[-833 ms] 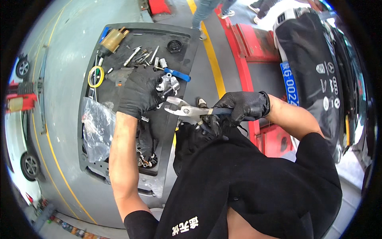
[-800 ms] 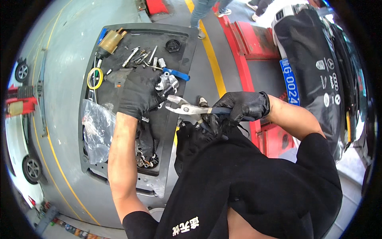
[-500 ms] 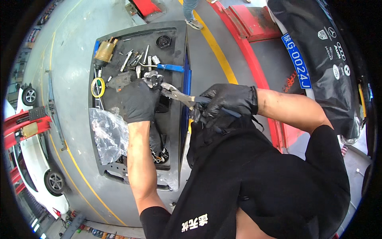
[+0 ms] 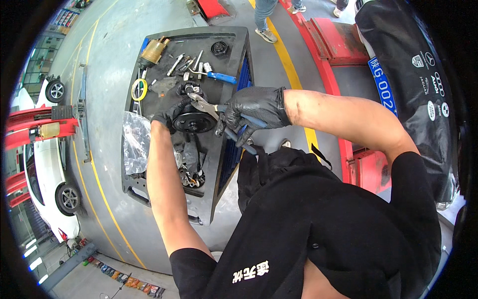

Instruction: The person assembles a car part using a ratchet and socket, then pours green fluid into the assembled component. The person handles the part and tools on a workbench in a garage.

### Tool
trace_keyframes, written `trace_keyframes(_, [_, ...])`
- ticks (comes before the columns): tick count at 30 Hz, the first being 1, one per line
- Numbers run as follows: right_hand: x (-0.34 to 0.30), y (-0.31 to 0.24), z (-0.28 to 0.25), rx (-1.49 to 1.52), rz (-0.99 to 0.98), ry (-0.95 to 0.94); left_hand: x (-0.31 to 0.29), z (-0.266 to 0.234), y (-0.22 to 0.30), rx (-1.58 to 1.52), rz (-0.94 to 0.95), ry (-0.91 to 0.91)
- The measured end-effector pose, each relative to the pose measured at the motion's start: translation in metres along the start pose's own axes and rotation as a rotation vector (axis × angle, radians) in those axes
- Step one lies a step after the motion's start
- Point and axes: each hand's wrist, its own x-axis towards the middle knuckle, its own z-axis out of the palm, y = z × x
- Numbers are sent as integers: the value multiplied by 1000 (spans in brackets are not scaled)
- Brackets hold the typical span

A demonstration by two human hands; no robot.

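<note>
Here the right hand (image 4: pixel 254 112), in a black glove, is clenched around the blue-sleeved handles of a pair of pliers (image 4: pixel 219 110), whose metal nose points left onto the top of a round black pulley unit (image 4: pixel 194 121). The left hand (image 4: pixel 169 113), also gloved, cups the left side of that pulley unit and steadies it; its fingers wrap the rim, so it grasps the part rather than merely touching it.

The pulley unit sits near the middle of a dark tool cart top (image 4: pixel 234 37), a little toward its right edge. At the far end lie a blue-handled screwdriver (image 4: pixel 216 76), loose sockets and bits (image 4: pixel 186 64), a brass-coloured can (image 4: pixel 152 50) in the far left corner and a yellow ring of tape (image 4: pixel 139 89) by the left edge. A crumpled clear plastic bag (image 4: pixel 136 142) lies along the left edge, nearer the person.

The unit looks like solid metal: heavy, stiff and probably greasy, so slippery. The ribbed outer rim seems the surest hold, with the pliers working only at the small centre fitting.
</note>
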Motion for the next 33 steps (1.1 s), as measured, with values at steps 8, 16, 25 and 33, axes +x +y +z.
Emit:
trace_keyframes(8, [7, -18, 4, 338, 77, 122, 25, 8, -55, -74, 97, -20])
trace_keyframes(16, [33, -52, 6, 133, 393, 211, 48, 26, -108, -324, 163, -140])
trace_keyframes(25, [60, -109, 17, 340, 741, 469, 52, 18, -75, -506, 257, -307])
trace_keyframes(33, [64, -99, 35, 59, 810, 452, 63, 9, -62, -273, 292, -447])
